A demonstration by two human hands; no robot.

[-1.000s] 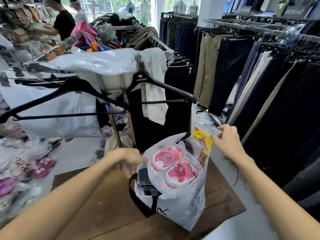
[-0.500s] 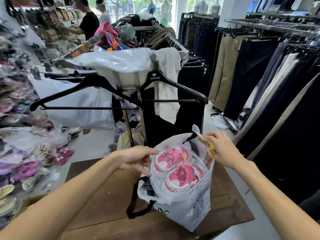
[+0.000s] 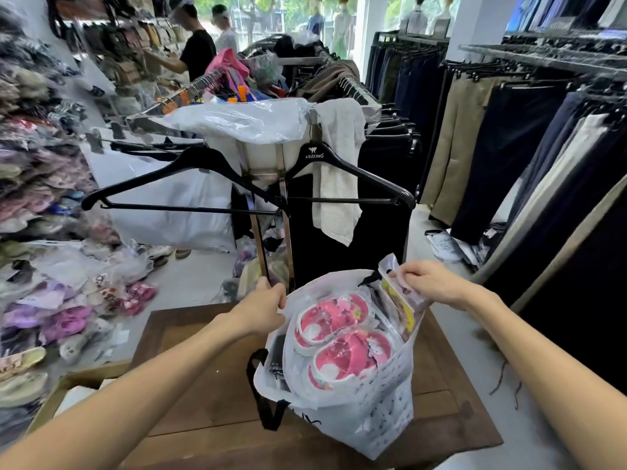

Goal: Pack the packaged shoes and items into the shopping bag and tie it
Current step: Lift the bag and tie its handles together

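Note:
A white shopping bag (image 3: 369, 415) with black handles stands on a wooden table (image 3: 210, 385). Inside it sits a pair of pink shoes (image 3: 339, 337) wrapped in clear plastic, with a dark item half hidden at the bag's left side. My left hand (image 3: 264, 308) grips the bag's left rim. My right hand (image 3: 431, 283) pinches the top of a yellow packaged item (image 3: 402, 308) that stands upright along the bag's right inner side.
A clothes rack (image 3: 271, 205) with black hangers and a grey cloth stands just behind the table. Dark and beige trousers hang along the right. Piles of bagged shoes (image 3: 68, 300) cover the floor at left. Two people stand at the far back.
The yellow packaged item has gone deeper into the bag's right side under my right hand. My left hand has shifted up along the bag's left rim. The view has turned slightly left.

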